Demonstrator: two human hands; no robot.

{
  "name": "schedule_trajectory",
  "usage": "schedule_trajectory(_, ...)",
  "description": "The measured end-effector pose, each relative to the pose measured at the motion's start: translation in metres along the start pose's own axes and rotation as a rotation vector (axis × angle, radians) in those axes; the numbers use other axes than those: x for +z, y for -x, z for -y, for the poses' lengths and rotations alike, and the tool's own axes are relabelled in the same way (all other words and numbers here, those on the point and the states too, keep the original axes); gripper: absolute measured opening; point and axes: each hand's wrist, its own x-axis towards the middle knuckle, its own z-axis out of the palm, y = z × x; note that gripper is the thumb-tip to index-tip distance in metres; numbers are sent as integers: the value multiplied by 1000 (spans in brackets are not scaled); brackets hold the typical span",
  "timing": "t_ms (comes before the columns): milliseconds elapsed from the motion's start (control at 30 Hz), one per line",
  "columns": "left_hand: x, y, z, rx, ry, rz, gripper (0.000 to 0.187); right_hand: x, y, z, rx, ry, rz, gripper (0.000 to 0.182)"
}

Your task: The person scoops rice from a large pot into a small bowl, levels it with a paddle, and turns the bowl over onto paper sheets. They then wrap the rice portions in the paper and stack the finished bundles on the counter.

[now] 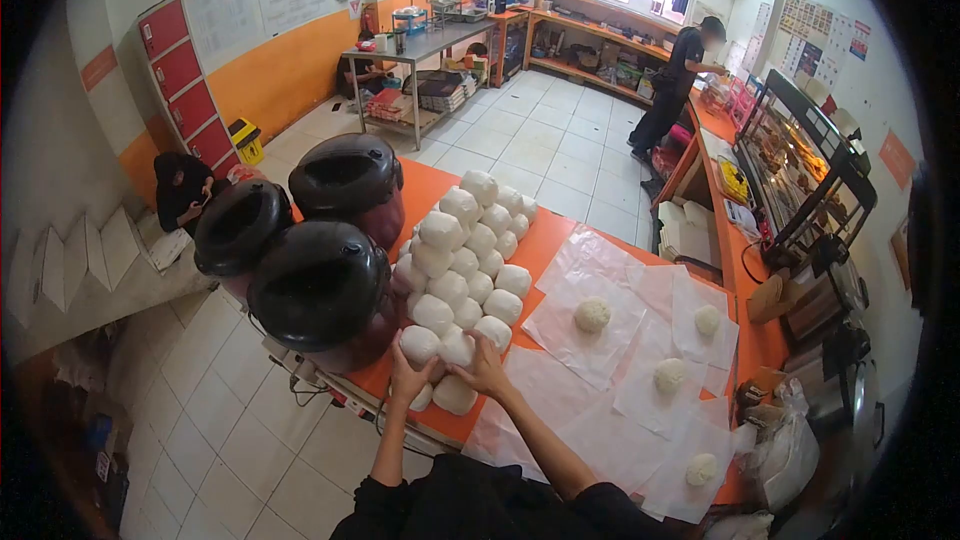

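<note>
White wrapped balls [465, 262] are heaped in a pile on the orange table [552, 216]. At the near end of the heap, my left hand [410, 376] is curved against a rounded white ball [420, 344]. My right hand [484, 365] presses on the right side of the neighbouring white ball [457, 346], its fingers partly hidden. To the right, pale round dough pieces [592, 315] lie apart on overlapping translucent sheets [560, 348]. Both forearms reach in from the bottom edge.
Three dark lidded containers [318, 285] stand left of the heap. A display case [805, 155] and a plastic bag [790, 455] are at right. One person [675, 85] stands at the far counter; another [182, 190] sits at left. A metal table [430, 42] is beyond.
</note>
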Motion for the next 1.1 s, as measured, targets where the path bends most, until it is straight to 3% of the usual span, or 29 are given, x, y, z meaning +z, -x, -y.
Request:
schedule_trajectory(67, 2, -3, 18, 48, 84, 10, 89, -6, 13, 10, -40, 119, -84, 82)
schedule_trajectory(167, 2, -6, 21, 40, 152, 2, 86, -6, 37, 20, 95, -22, -177, 88)
schedule_trajectory(200, 2, -4, 16, 23, 165, 0, 85, -4, 41, 20, 45, -13, -173, 89)
schedule_trajectory(600, 1, -9, 12, 70, -97, 21, 93, -5, -3, 21, 254, 138, 53, 95)
schedule_trajectory(800, 6, -10, 38, -65, 58, 9, 106, 4, 7, 12, 289, 219, 56, 95)
schedule_trajectory(1000, 2, -10, 13, -80, -19, -40, 98, 0, -2, 6, 270, 200, 129, 88)
schedule_trajectory(1100, 1, -18, 13, 29, -82, -10, 91, -15, -13, 14, 257, 105, 156, 80)
